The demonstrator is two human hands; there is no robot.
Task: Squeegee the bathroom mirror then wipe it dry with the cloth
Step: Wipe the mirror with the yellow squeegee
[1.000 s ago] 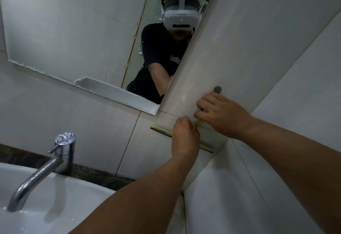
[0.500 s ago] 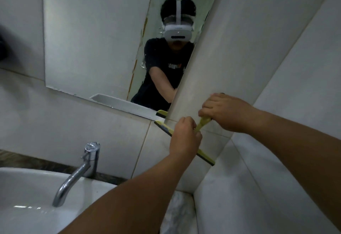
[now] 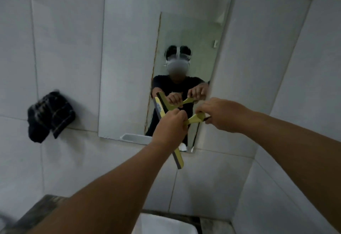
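A tall frameless mirror (image 3: 129, 58) hangs on the tiled wall ahead. I hold a yellow squeegee (image 3: 178, 158) with a dark rubber blade in front of the mirror's lower right part, its blade running steeply from upper left to lower right. My left hand (image 3: 170, 128) grips it where the handle meets the blade. My right hand (image 3: 223, 114) is closed on the end of the yellow handle (image 3: 195, 118). A dark checked cloth (image 3: 49, 115) hangs on the wall to the left of the mirror, apart from both hands.
A side wall (image 3: 304, 104) closes in on the right, close to the mirror's edge. The white basin (image 3: 166, 224) and dark counter (image 3: 36, 213) lie below. My reflection shows in the mirror.
Both hands have lifted the squeegee from the wall tiles at the right corner up to the mirror's lower part. The blade has turned from nearly level to steep. The view has tilted upward.
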